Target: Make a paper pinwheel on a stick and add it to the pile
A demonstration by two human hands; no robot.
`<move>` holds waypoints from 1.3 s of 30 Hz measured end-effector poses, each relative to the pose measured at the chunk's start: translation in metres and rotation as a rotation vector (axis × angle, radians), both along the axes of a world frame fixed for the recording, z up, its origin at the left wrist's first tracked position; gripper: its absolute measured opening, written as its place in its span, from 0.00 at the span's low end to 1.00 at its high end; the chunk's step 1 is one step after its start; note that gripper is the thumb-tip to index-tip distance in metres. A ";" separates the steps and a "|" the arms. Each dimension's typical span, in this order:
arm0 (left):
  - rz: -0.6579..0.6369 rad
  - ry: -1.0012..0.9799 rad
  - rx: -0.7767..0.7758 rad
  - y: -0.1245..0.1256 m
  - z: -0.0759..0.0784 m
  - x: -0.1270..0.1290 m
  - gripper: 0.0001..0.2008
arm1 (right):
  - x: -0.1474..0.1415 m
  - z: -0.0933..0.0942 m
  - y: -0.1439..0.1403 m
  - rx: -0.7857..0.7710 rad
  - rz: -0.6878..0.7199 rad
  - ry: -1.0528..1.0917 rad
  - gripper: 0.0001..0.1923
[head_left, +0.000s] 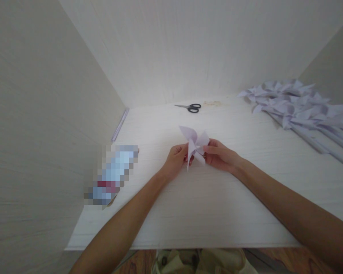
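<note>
A folded pale lilac paper pinwheel (194, 144) is held just above the white desk (211, 198), near its middle. My left hand (176, 159) pinches its left lower side. My right hand (220, 155) grips it from the right, fingers curled around its centre. One blade points up and to the left, another hangs down between my hands.
Black-handled scissors (189, 107) lie at the back of the desk. A pile of finished paper pinwheels on sticks (298, 108) fills the right side. A blurred oblong object (112, 176) lies at the left, by the side wall. White walls enclose the desk on three sides.
</note>
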State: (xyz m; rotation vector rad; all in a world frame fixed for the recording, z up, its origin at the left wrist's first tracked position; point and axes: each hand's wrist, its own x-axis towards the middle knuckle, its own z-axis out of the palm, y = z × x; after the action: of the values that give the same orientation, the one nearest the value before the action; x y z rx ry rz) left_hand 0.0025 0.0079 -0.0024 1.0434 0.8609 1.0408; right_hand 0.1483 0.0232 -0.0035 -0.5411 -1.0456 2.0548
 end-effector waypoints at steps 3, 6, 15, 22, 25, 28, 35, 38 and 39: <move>0.016 0.074 0.012 0.001 -0.002 0.000 0.20 | -0.002 0.000 -0.001 0.011 0.000 -0.008 0.09; 0.029 0.137 0.008 0.001 -0.005 0.000 0.20 | -0.002 -0.001 -0.001 -0.003 -0.023 -0.019 0.09; 0.002 0.168 0.041 -0.002 -0.005 0.002 0.21 | 0.000 -0.004 -0.003 -0.042 -0.047 -0.058 0.07; 0.165 0.258 0.094 0.012 0.003 -0.009 0.19 | 0.002 -0.007 -0.002 -0.128 -0.118 -0.042 0.11; 0.312 0.682 0.215 0.040 0.025 -0.037 0.16 | 0.002 -0.008 -0.001 -0.158 -0.139 -0.022 0.13; 0.326 1.382 0.329 0.075 0.045 -0.076 0.14 | 0.001 -0.006 -0.001 -0.157 -0.143 -0.014 0.14; 0.378 1.796 0.281 0.120 0.036 -0.152 0.13 | 0.000 -0.005 -0.003 -0.182 -0.145 0.057 0.14; 0.400 1.877 0.241 0.127 0.026 -0.166 0.16 | 0.000 -0.006 -0.002 -0.193 -0.150 0.055 0.13; 0.405 1.890 0.233 0.129 0.023 -0.169 0.16 | 0.000 -0.006 -0.001 -0.197 -0.157 0.046 0.13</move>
State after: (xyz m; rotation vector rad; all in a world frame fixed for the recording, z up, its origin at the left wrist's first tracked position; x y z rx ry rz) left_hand -0.1669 0.1372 0.0208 2.0509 2.5329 0.1280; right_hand 0.1485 0.0221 -0.0096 -0.6520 -0.7536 2.0311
